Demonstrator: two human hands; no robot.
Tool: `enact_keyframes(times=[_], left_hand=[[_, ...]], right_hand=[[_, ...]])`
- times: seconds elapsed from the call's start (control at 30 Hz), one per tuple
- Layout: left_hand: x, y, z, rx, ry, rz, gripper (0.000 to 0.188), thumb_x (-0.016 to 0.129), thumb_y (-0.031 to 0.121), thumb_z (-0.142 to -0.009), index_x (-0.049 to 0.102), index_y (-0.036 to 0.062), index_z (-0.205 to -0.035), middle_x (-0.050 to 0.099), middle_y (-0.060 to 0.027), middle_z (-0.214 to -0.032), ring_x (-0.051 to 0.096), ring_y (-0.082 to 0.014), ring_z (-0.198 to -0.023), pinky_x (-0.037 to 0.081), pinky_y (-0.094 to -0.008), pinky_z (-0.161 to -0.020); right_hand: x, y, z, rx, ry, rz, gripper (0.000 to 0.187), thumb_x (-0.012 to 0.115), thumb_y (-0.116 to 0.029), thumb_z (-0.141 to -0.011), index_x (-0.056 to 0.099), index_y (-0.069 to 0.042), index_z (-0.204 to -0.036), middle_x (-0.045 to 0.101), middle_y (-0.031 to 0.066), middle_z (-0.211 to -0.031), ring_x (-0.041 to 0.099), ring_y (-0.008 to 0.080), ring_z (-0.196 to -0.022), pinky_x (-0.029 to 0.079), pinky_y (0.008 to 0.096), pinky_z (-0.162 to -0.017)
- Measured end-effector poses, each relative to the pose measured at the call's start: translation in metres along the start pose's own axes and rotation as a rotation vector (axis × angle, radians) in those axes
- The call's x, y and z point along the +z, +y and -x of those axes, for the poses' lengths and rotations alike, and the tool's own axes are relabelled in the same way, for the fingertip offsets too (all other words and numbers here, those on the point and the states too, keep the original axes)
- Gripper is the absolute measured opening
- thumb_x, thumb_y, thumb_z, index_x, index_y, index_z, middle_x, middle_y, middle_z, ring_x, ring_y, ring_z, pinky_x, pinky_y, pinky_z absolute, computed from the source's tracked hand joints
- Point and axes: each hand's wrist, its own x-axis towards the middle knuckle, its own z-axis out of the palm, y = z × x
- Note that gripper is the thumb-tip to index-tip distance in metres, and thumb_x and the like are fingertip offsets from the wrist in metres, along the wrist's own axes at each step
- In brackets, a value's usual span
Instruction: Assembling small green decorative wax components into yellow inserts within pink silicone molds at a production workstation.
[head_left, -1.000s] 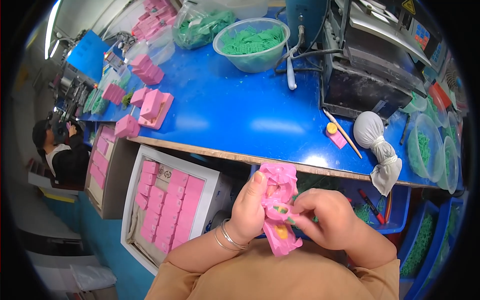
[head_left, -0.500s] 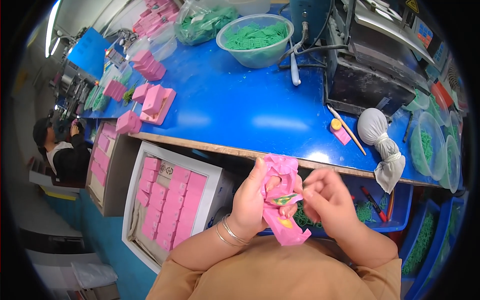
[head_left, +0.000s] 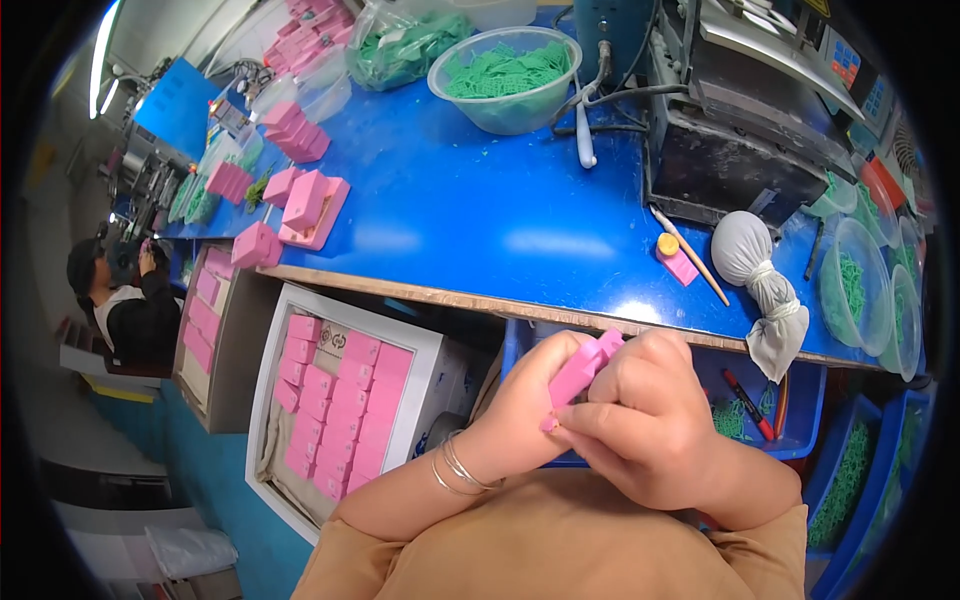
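Note:
Between my hands, just off the table's front edge, is a soft pink rubber mould [head_left: 576,378], now seen mostly edge-on. My left hand [head_left: 522,418] wraps round it from the left, with two bracelets on that wrist. My right hand [head_left: 645,425] is closed against its right side, thumb and fingertips pinching at the lower end, where a small pink edge shows. The knuckles hide much of the mould, and its inner face is out of sight.
A blue tray [head_left: 800,425] with green pieces and pens sits under the table edge [head_left: 440,296]. A white box [head_left: 428,375] of pink blocks stands left. On the blue table are a bowl of green pieces [head_left: 505,110], a tied cloth bag [head_left: 745,255], a brush [head_left: 692,255] and a black machine [head_left: 745,165].
The mould was spread open with a green and yellow patch showing; now it is folded together and turned edge-on. My right hand has moved in from beside it and closed on it.

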Motion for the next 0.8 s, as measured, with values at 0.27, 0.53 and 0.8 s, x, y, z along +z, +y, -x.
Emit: enact_keyframes(times=[0.27, 0.53, 0.8], left_hand=[[-0.001, 0.002, 0.0, 0.179, 0.143, 0.21, 0.051, 0.038, 0.042, -0.096, 0.043, -0.0021, -0.121, 0.055, -0.0062, -0.102, 0.052, -0.0103, -0.091, 0.044, -0.0256, -0.079], [-0.003, 0.002, 0.001, 0.106, 0.135, 0.052, 0.051, 0.037, 0.044, -0.096, 0.044, -0.0024, -0.117, 0.056, -0.0076, -0.098, 0.052, -0.0101, -0.084, 0.045, -0.0251, -0.073], [-0.003, 0.011, -0.001, 0.082, 0.105, 0.09, 0.072, 0.029, 0.058, -0.091, 0.036, -0.0047, -0.125, 0.054, -0.0112, -0.103, 0.054, -0.0124, -0.073, 0.047, -0.0265, -0.064]], right_hand=[[-0.003, 0.011, 0.0, 0.09, 0.132, -0.115, 0.024, 0.071, -0.006, -0.067, 0.064, -0.003, -0.09, 0.058, 0.0068, -0.084, 0.056, 0.0242, -0.072, 0.044, 0.0334, -0.063], [-0.001, 0.023, 0.004, 0.087, -0.071, -0.098, 0.017, 0.069, -0.005, -0.068, 0.063, -0.004, -0.084, 0.059, 0.0083, -0.082, 0.057, 0.0257, -0.07, 0.047, 0.0348, -0.061], [0.002, 0.03, 0.018, 0.22, -0.001, -0.283, 0.015, 0.068, -0.002, -0.07, 0.062, -0.003, -0.084, 0.061, 0.0095, -0.081, 0.06, 0.0259, -0.073, 0.048, 0.0328, -0.062]])
